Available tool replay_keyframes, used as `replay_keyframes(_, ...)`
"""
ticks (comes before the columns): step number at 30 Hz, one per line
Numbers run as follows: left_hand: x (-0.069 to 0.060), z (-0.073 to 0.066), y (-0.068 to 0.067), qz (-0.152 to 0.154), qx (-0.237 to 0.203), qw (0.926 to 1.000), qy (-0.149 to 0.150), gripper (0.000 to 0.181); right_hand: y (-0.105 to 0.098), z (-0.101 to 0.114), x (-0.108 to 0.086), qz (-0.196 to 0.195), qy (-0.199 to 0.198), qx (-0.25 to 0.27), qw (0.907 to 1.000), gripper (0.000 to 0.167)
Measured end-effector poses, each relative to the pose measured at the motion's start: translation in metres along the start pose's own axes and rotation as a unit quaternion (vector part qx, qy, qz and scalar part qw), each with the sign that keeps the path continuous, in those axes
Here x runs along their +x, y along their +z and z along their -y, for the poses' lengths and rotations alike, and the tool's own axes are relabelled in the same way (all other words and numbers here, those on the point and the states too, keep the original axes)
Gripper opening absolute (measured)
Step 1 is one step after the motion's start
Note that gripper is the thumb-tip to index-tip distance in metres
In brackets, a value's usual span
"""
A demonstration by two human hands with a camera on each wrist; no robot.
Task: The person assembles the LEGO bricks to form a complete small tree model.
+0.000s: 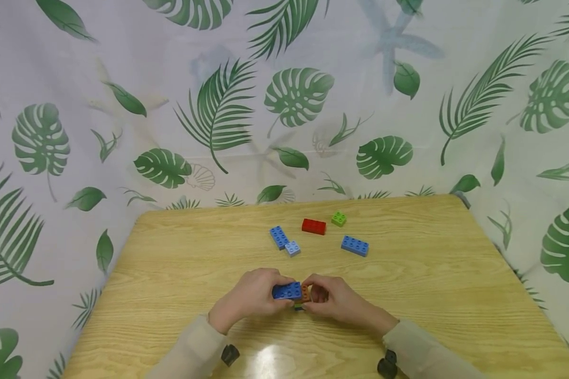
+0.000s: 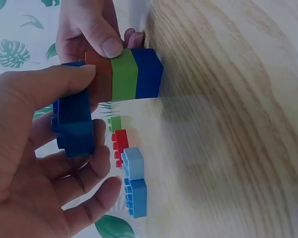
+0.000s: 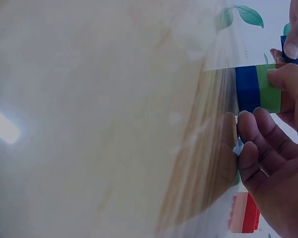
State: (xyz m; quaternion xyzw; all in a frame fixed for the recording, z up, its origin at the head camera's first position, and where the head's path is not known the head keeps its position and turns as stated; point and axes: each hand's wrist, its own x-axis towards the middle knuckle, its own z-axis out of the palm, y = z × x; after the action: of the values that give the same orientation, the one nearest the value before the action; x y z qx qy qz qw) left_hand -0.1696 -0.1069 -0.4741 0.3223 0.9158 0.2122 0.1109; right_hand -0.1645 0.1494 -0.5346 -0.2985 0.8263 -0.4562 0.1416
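My left hand [image 1: 252, 296] pinches a long blue building brick [image 1: 287, 291] between thumb and fingers. One end of that brick sits at the top of a small stack, and the rest juts out to the left. An orange-brown brick [image 2: 102, 77] forms the stack's upper layer, above a green brick [image 2: 124, 74]. Lowest is a dark blue brick [image 2: 149, 73], at the tabletop. From the other side my right hand [image 1: 346, 302] grips the stack, its thumb against the green and orange-brown bricks. Whether the long brick is fully pressed on, I cannot tell.
Further back on the wooden table [image 1: 180, 263] lie a blue brick [image 1: 279, 238] touching a light blue brick [image 1: 292, 248], a red brick [image 1: 314, 227], a small green brick [image 1: 339, 219] and another blue brick [image 1: 354, 246]. A leaf-patterned curtain [image 1: 246, 173] hangs behind.
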Motion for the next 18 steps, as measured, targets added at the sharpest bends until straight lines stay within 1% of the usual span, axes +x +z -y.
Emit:
replay_keyframes(3,0.001,-0.001,0.000,0.003,0.007,1.0000,-0.004,0.045,0.000,-0.001,0.000,-0.002,-0.002,-0.003,1.0000,0.030)
replay_keyframes(6,0.002,0.001,0.000,0.011,0.003,0.9999,-0.009,0.045,0.000,-0.003,0.000,-0.003,-0.005,-0.003,1.0000,0.030)
replay_keyframes(11,0.002,0.004,0.000,0.018,-0.023,0.9995,-0.005,0.048,0.000,-0.002,0.000,0.000,-0.008,-0.005,1.0000,0.032)
replay_keyframes(15,0.001,0.008,0.002,0.020,-0.055,0.9982,0.008,0.050,-0.006,0.001,-0.002,0.011,0.004,-0.019,0.9998,0.041)
replay_keyframes(18,0.000,0.010,0.005,0.020,-0.073,0.9970,0.017,0.051,-0.015,0.002,-0.005,0.003,0.003,-0.038,0.9993,0.047)
